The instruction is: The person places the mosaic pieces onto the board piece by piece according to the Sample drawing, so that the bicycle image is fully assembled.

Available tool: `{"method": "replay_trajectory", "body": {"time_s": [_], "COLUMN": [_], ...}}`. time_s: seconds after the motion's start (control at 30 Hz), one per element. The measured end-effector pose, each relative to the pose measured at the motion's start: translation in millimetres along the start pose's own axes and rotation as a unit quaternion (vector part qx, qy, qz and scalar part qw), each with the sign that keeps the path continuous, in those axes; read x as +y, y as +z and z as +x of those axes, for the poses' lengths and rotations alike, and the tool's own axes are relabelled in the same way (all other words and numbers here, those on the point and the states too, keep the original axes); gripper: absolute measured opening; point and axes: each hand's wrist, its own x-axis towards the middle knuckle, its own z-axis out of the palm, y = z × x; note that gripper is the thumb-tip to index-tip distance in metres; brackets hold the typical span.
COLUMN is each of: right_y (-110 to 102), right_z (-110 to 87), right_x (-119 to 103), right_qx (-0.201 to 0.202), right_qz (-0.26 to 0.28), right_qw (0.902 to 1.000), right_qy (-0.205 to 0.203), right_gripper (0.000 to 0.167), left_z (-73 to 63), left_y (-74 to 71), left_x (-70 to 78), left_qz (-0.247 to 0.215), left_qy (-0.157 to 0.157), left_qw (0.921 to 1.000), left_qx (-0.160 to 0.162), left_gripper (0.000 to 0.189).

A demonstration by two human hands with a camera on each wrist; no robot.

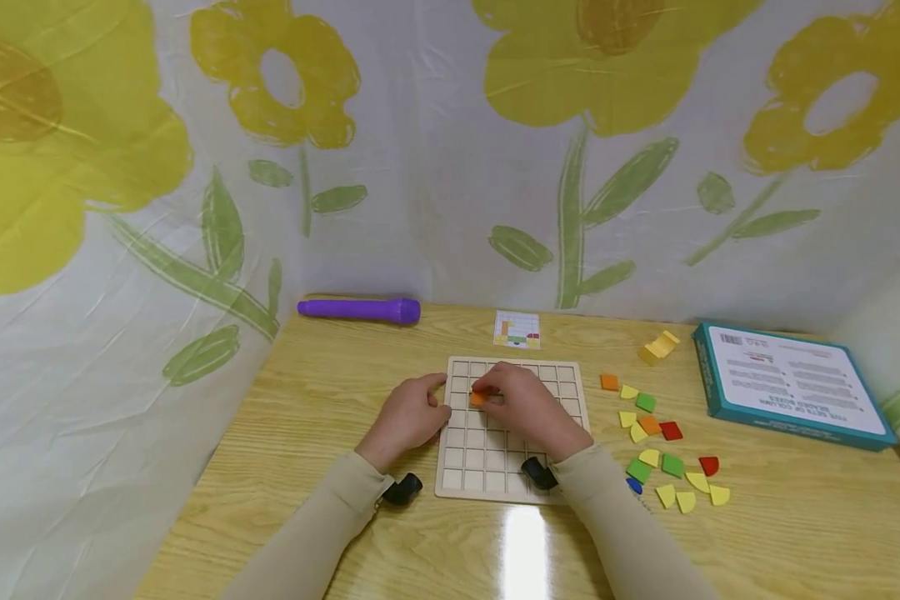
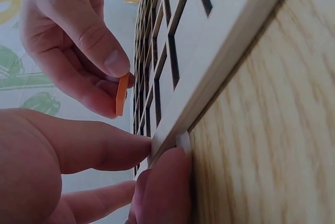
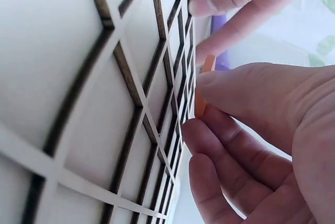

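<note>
The wooden grid board (image 1: 474,437) lies on the table in front of me. My right hand (image 1: 528,408) is over its upper left part and pinches an orange square tile (image 1: 478,398) between thumb and fingers. In the left wrist view the orange tile (image 2: 121,96) stands tilted, just off the grid. My left hand (image 1: 412,417) holds the board's left edge, with thumb and finger at the rim (image 2: 209,72). Close up in the right wrist view, the grid's cells (image 3: 99,124) hold no tiles.
Several loose coloured tiles (image 1: 672,465) lie right of the board. Behind it is a small pattern card (image 1: 517,330). A purple microphone-shaped object (image 1: 358,311) lies back left. A yellow holder (image 1: 658,347) and a teal box (image 1: 791,387) are at the right. Flowered cloth hangs behind.
</note>
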Motion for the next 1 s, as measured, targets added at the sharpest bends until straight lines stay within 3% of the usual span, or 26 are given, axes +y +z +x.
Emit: {"method": "replay_trajectory", "body": {"time_s": [0.23, 1.0], "right_y": [-0.4, 6.8], "right_z": [-0.4, 2.3], "right_x": [0.5, -0.8], "right_qx": [0.004, 0.001], "right_qz": [-0.028, -0.046], "right_qw": [0.9996, 0.9989], "right_qy": [-0.007, -0.007], "right_gripper": [0.019, 0.020], "left_z": [1.4, 0.6], "left_y": [1.9, 1.4], "left_x": [2.1, 2.7], "left_qz": [0.022, 0.049], "left_qy": [0.010, 0.018], "left_qw": [0.9997, 0.9984], "left_qx": [0.008, 0.022], "left_gripper": [0.061, 0.060]}}
